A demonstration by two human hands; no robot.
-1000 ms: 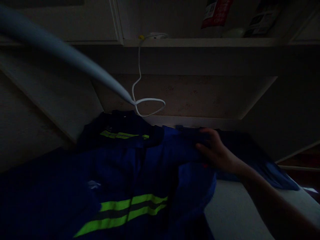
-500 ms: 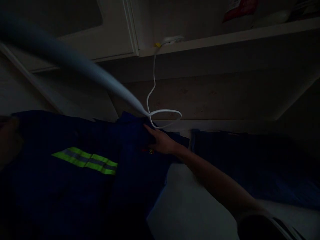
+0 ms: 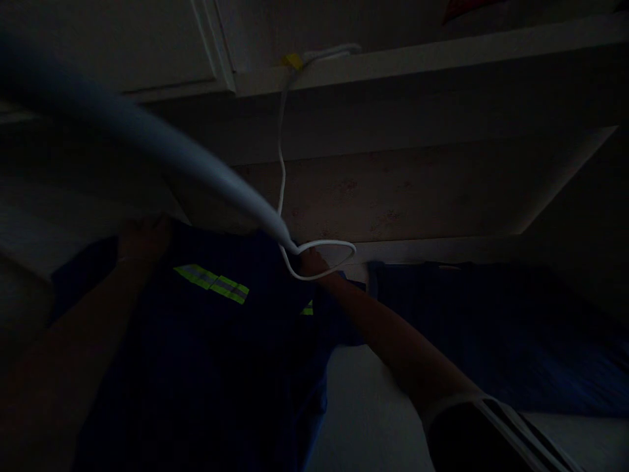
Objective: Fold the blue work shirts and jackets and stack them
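A dark blue work jacket (image 3: 211,354) with yellow-green and grey reflective strips lies spread in front of me. My left hand (image 3: 145,241) grips its top edge at the left, fingers closed over the cloth. At the right shoulder my right hand (image 3: 314,263) is closed on the fabric, partly behind a loop of white cord (image 3: 327,242). Dim light hides the finer details of both sets of fingers.
The white cord hangs from a shelf edge (image 3: 393,69) with a yellow tag (image 3: 293,61) there. A blurred pale rod-like shape (image 3: 196,160) crosses the upper left close to me. Dark blue folded cloth (image 3: 481,328) lies on the pale surface (image 3: 373,400) at right.
My left hand has come in from the left edge to the jacket's top. The jacket has shifted and its strips lie differently. My right hand's extended finger has closed. The view has shifted slightly.
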